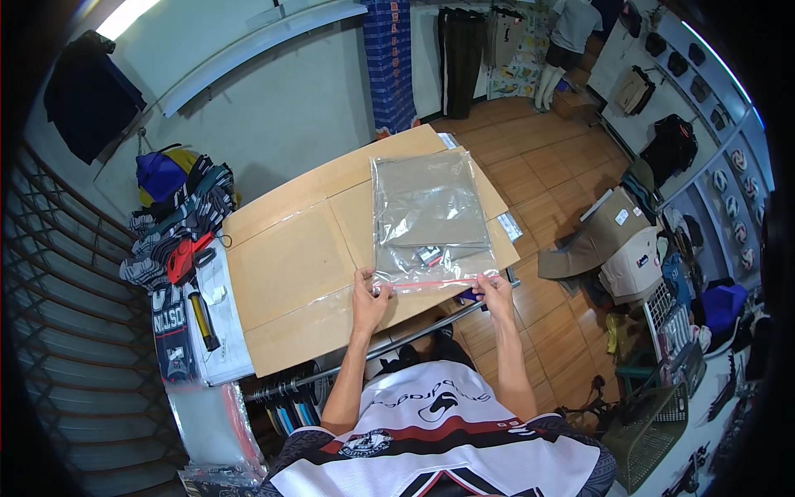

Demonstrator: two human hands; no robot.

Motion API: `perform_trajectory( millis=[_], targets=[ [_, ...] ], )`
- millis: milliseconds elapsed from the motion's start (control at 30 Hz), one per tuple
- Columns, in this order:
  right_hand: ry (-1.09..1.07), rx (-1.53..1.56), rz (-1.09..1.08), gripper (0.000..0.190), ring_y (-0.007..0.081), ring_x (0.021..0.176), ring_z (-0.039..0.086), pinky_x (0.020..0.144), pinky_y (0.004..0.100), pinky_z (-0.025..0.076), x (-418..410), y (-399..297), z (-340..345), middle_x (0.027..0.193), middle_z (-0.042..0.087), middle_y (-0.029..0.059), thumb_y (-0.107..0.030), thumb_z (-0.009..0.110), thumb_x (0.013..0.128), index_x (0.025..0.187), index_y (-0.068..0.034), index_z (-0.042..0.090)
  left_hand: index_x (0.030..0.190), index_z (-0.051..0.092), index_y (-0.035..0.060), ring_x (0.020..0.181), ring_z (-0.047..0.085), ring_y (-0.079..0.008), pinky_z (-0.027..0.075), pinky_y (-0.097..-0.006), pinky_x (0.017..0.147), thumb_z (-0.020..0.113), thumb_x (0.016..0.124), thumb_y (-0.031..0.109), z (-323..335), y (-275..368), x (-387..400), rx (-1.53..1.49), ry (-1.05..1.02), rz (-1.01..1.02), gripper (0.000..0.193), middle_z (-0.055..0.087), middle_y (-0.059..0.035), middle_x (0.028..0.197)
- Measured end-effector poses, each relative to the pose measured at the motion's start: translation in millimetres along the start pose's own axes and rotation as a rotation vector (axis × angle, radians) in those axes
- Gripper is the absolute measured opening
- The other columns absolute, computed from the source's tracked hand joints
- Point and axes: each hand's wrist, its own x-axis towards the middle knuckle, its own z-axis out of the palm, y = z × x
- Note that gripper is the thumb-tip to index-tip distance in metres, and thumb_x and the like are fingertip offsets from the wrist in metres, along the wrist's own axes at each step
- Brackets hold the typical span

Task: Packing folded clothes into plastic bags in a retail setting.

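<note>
A clear plastic zip bag (428, 264) lies on a flat cardboard sheet (282, 267). Inside it is a folded grey-beige garment (431, 205) with a small tag (428, 255) showing near its lower edge. My left hand (371, 301) pinches the left end of the bag's red zip strip between thumb and fingers. At the strip's right end, my right hand (495, 295) grips the same edge. The strip runs straight between both hands, close to the cardboard's near edge.
Left of the cardboard lie a red tag gun (186, 258), a yellow-and-black tool (204, 322) and a pile of striped socks (180, 230). Clear plastic bags (211, 422) are stacked nearer me. A metal rail (397, 345) with hangers runs below the cardboard. Clothes (621, 242) and a green basket (649, 435) stand right.
</note>
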Motion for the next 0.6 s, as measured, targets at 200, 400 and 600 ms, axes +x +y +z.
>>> perform_trajectory(
  millis=[200,400,600],
  targets=[
    [0.064,0.051,0.049,0.028,0.0125,0.073,0.068,0.059,0.0247,0.051,-4.0,-5.9,6.2,0.085,0.072,0.0069,-0.03,0.072,0.096,0.1,-0.002,0.07,0.132,0.043,-0.0014,0.077,0.071,-0.0172,0.057,-0.0293,0.067,0.068,0.093,0.004,0.3,21.6,-2.9,-0.066,-0.021,-0.116,0.046,0.069,-0.0138,0.095],
    [0.061,0.131,0.088,0.031,0.0117,0.073,0.068,0.059,0.0231,0.052,-12.3,-7.5,20.9,0.086,0.073,0.0067,-0.031,0.072,0.096,0.101,-0.001,0.07,0.134,0.049,0.0012,0.075,0.071,-0.0149,0.056,-0.0263,0.058,0.067,0.094,0.006,14.5,13.3,-10.2,-0.161,0.047,-0.104,0.044,0.07,-0.0127,0.092],
    [0.058,0.015,0.01,0.032,0.0125,0.072,0.068,0.057,0.0236,0.05,-5.3,7.5,16.4,0.084,0.071,0.0065,-0.032,0.07,0.097,0.097,-0.001,0.069,0.126,0.054,0.0018,0.071,0.069,-0.0127,0.053,-0.0243,0.056,0.065,0.096,0.006,17.1,15.0,-8.3,-0.054,0.019,-0.069,0.033,0.07,-0.0104,0.086]
  ],
)
